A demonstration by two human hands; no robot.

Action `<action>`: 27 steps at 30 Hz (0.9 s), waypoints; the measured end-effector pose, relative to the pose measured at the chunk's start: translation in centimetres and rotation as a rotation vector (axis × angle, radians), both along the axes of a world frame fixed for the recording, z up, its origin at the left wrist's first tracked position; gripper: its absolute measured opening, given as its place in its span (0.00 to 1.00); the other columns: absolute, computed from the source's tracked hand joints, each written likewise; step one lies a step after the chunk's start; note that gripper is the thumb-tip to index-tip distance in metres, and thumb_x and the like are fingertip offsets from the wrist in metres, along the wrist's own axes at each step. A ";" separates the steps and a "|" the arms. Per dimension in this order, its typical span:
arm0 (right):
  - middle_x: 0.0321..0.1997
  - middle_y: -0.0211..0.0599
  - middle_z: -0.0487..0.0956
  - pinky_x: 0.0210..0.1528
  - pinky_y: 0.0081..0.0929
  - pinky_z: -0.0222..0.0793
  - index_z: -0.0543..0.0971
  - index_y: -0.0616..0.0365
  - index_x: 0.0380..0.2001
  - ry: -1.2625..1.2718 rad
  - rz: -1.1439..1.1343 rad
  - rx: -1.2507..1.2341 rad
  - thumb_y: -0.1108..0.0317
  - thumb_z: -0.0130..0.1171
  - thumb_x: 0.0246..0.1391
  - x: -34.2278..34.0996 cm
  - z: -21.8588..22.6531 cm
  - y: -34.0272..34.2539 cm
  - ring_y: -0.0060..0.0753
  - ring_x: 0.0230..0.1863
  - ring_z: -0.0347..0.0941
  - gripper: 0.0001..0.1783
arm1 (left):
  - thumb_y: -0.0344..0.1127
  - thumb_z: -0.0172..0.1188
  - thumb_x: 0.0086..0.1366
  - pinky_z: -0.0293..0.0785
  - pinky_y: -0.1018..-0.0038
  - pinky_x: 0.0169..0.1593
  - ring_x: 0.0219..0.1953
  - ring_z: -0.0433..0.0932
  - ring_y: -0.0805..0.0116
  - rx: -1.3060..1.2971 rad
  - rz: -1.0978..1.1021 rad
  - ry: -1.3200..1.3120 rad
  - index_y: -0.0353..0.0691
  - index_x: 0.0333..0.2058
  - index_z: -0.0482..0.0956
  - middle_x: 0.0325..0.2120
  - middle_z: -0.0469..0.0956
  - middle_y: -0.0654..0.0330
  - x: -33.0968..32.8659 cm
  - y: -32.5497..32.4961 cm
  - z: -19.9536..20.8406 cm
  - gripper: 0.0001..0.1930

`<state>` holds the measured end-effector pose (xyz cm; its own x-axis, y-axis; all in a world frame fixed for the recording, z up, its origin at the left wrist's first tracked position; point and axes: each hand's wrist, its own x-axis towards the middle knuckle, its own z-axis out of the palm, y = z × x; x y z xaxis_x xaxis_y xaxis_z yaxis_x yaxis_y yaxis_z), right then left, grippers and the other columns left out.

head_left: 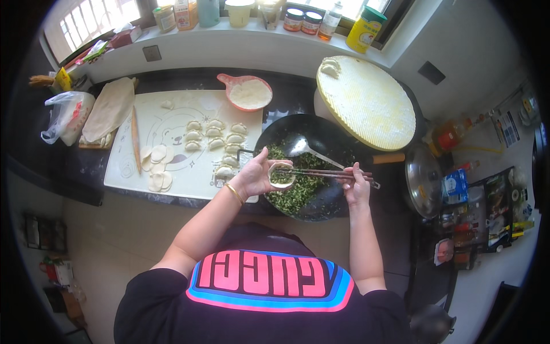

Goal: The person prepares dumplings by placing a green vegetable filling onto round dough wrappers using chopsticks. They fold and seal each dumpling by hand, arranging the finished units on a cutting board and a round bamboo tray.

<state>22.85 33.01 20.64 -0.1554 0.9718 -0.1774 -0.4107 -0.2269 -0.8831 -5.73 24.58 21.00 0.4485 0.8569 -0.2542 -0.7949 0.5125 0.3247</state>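
From where I stand, this appears to be the filling step: the left hand cradles a round wrapper over the wok, chopsticks meeting its filling. Next, the tips likely must clear before folding. Left palm faces up; the right hand grips the chopsticks near their rear ends.

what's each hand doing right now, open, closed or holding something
Left hand: holding a round dough wrapper with green filling on it.
Right hand: closed, holding chopsticks.
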 end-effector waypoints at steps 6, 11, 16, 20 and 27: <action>0.22 0.38 0.77 0.12 0.14 0.59 0.76 0.59 0.23 -0.025 0.006 0.036 0.56 0.56 0.53 -0.3 0.2 0.3 0.34 0.20 0.76 0.17 | 0.61 0.27 0.65 0.66 0.52 0.52 0.48 0.69 0.55 0.011 -0.007 -0.001 0.28 0.51 0.63 0.44 0.69 0.49 -0.1 0.0 0.1 0.37; 0.22 0.38 0.78 0.13 0.14 0.58 0.76 0.59 0.24 0.015 0.057 0.090 0.55 0.56 0.53 -0.4 0.6 0.3 0.33 0.20 0.77 0.17 | 0.60 0.28 0.66 0.65 0.51 0.54 0.50 0.68 0.53 0.024 -0.009 -0.044 0.27 0.52 0.61 0.46 0.68 0.48 -0.3 0.0 -0.9 0.37; 0.22 0.38 0.78 0.13 0.14 0.58 0.77 0.59 0.24 -0.024 0.063 0.064 0.55 0.56 0.53 -1.1 0.4 -0.3 0.32 0.21 0.76 0.17 | 0.60 0.28 0.66 0.64 0.51 0.54 0.51 0.68 0.53 0.059 -0.022 -0.051 0.27 0.53 0.61 0.47 0.68 0.47 -0.7 0.0 -0.7 0.37; 0.22 0.35 0.77 0.12 0.12 0.57 0.76 0.57 0.24 -0.006 0.080 0.090 0.55 0.53 0.55 -1.3 0.8 -0.1 0.28 0.20 0.76 0.16 | 0.59 0.28 0.66 0.63 0.51 0.55 0.51 0.68 0.54 0.024 -0.013 -0.044 0.27 0.52 0.62 0.47 0.68 0.46 -0.8 0.0 -1.0 0.36; 0.22 0.34 0.77 0.12 0.11 0.57 0.76 0.57 0.25 -0.052 0.123 0.106 0.55 0.53 0.55 -1.3 0.6 -0.1 0.28 0.20 0.76 0.17 | 0.59 0.27 0.66 0.62 0.51 0.56 0.53 0.65 0.52 0.004 0.024 0.067 0.26 0.52 0.62 0.50 0.66 0.45 -0.6 -0.3 0.3 0.37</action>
<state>21.52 32.95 21.28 -0.2678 0.9596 -0.0860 -0.3382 -0.1772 -0.9242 -6.37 24.32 21.25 0.4098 0.8681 -0.2799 -0.7834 0.4922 0.3795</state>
